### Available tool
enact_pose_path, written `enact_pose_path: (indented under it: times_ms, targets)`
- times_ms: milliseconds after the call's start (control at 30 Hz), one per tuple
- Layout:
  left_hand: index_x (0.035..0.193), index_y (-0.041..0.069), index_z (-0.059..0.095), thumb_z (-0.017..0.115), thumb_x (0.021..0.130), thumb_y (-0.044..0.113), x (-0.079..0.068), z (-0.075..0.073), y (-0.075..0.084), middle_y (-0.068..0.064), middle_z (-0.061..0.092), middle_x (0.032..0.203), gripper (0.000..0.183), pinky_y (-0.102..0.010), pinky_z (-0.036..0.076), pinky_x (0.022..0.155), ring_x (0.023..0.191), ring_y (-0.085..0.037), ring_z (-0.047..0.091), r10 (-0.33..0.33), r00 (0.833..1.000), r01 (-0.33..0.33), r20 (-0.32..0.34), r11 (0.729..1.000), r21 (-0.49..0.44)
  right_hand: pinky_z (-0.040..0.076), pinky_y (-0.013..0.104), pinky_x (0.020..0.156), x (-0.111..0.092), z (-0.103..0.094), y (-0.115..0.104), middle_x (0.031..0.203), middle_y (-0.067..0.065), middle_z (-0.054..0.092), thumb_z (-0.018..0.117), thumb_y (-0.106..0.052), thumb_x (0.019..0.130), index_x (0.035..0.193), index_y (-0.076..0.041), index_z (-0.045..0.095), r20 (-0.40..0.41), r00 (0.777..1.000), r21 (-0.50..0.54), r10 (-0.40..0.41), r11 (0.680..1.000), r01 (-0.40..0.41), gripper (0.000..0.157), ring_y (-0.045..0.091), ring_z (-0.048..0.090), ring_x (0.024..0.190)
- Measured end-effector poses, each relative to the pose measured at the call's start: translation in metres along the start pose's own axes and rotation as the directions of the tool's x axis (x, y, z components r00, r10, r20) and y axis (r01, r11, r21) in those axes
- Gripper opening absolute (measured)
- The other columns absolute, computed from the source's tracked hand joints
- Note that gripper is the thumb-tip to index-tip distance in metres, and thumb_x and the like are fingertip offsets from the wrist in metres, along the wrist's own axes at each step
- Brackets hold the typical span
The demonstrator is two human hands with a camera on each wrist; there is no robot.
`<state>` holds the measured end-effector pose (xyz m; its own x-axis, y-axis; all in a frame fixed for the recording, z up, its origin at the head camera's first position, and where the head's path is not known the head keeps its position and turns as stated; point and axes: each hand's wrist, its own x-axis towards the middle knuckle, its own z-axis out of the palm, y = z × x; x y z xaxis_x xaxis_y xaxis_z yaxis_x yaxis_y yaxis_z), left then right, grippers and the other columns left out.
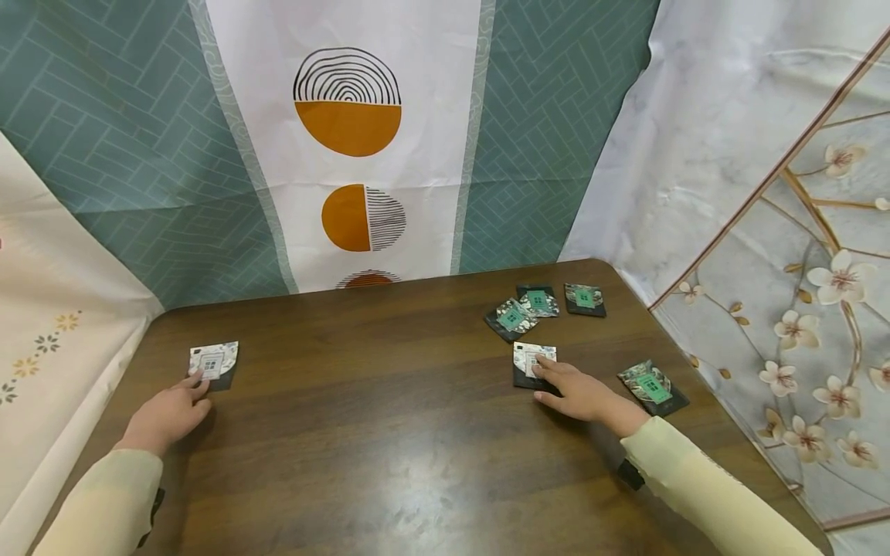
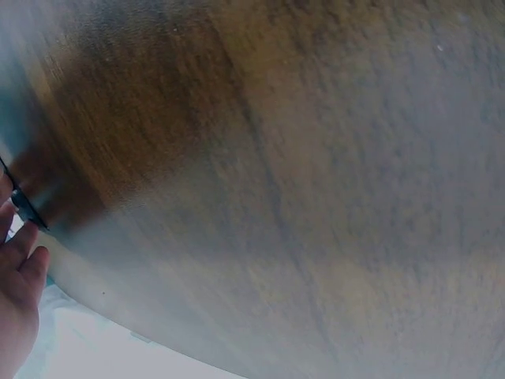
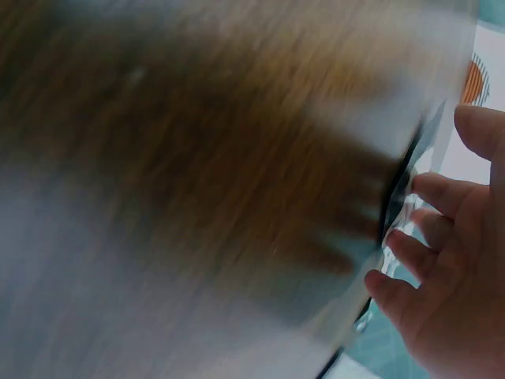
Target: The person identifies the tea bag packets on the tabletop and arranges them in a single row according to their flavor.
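Observation:
At the table's left side lies a small flat packet (image 1: 212, 361), white patterned on top and black below. My left hand (image 1: 165, 414) touches its lower left edge with outstretched fingertips. Another white-and-black packet (image 1: 534, 354) lies right of centre, and the fingers of my right hand (image 1: 574, 392) rest on its lower part, partly covering it. In the left wrist view the left hand (image 2: 17, 292) shows at the edge, its fingertips at the dark packet. The right wrist view shows the right hand (image 3: 454, 276) with fingers spread against a shiny packet (image 3: 401, 189); neither hand appears to grip.
Green-labelled dark packets lie at the right: two overlap, one packet (image 1: 511, 318) against another (image 1: 538, 300). A third packet (image 1: 585, 300) sits near the back right corner, and another packet (image 1: 653, 386) beside the right wrist. Patterned cloths surround the brown wooden table (image 1: 361, 386).

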<state>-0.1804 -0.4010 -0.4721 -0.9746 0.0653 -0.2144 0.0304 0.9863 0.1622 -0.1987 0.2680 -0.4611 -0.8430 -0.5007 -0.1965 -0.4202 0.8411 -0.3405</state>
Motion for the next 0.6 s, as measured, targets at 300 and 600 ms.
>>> enact_pose_path:
  times_ms: [300, 600]
  targets:
    - [0.139, -0.016, 0.048, 0.048, 0.098, 0.022, 0.0, 0.0, 0.001, -0.042, 0.038, 0.15, 0.056, -0.073, 0.043, 0.101, 0.13, -0.066, 0.043, 0.002, 1.0, -0.002, -0.009, 1.0, 0.0, 0.037, 0.063, 0.118, 0.021, 0.006, -0.026, 0.167, 0.022, 0.032, 0.052, -0.031, 0.106, 0.155, -0.003, 0.042, 0.01, 0.996, -0.051, -0.094, 0.994, 0.094, 0.058, 0.048, 0.036, 0.15]
    - [0.138, -0.017, 0.049, 0.048, 0.097, 0.02, -0.002, 0.001, 0.003, -0.042, 0.039, 0.149, 0.055, -0.073, 0.043, 0.1, 0.13, -0.067, 0.043, 0.002, 1.0, -0.002, -0.018, 1.0, -0.003, 0.038, 0.058, 0.12, 0.048, 0.014, -0.057, 0.162, 0.023, 0.039, 0.05, -0.025, 0.107, 0.154, -0.003, 0.046, 0.023, 0.993, -0.085, -0.119, 0.989, 0.121, 0.051, 0.043, 0.04, 0.15]
